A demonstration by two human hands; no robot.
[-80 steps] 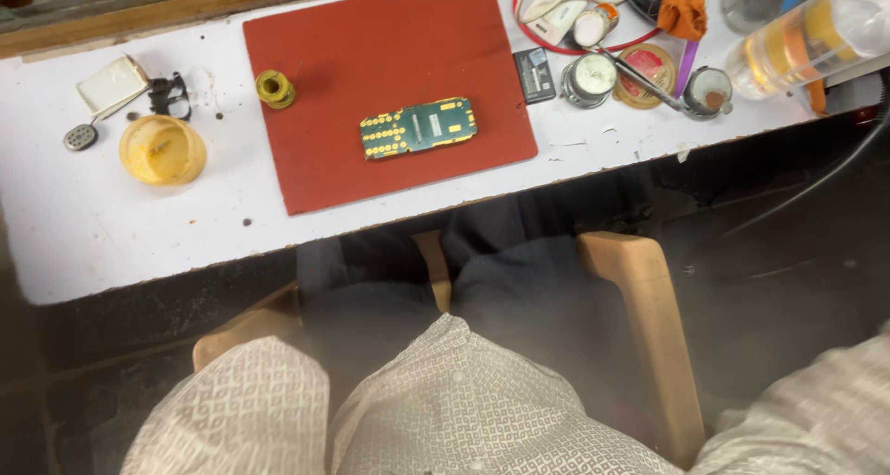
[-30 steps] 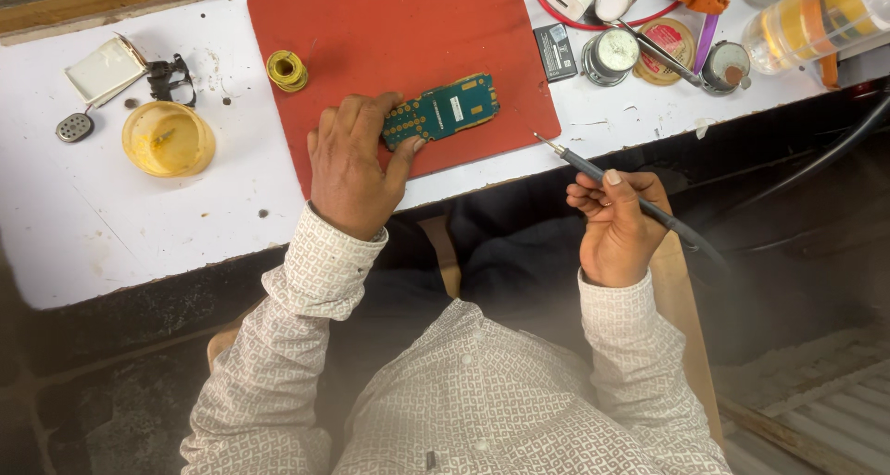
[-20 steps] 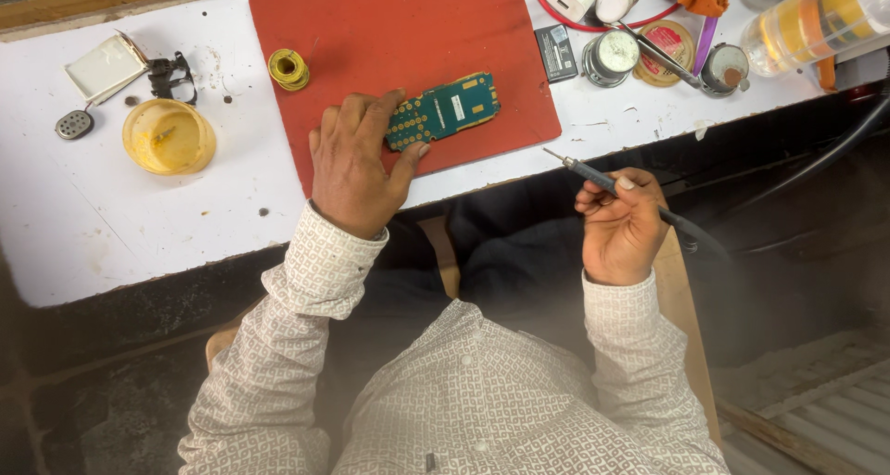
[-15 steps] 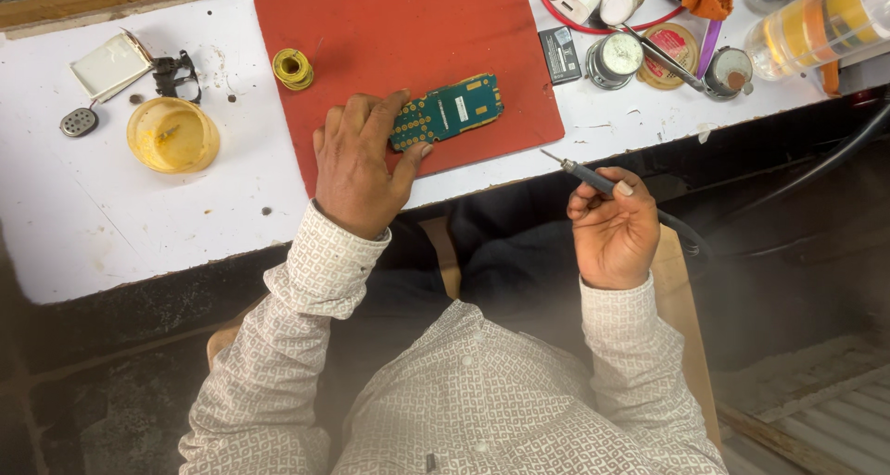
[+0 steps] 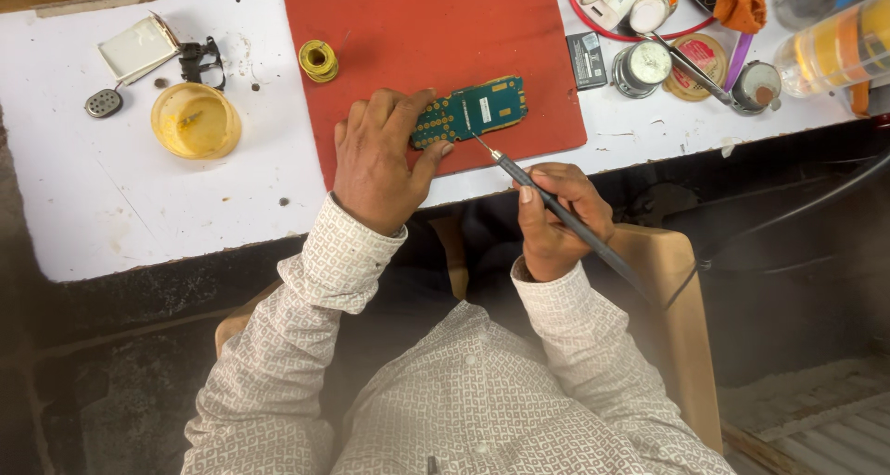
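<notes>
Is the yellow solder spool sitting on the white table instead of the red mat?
No, the solder spool sits on the red mat, near its upper left corner.

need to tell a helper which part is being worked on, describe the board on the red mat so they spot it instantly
Start at the big red rectangular mat on the white bench. Near its lower edge lies a small green oblong circuit board, pinned at one end by the left hand. It alone is green with rows of gold round pads, unlike the yellow wire spool nearby.
</notes>
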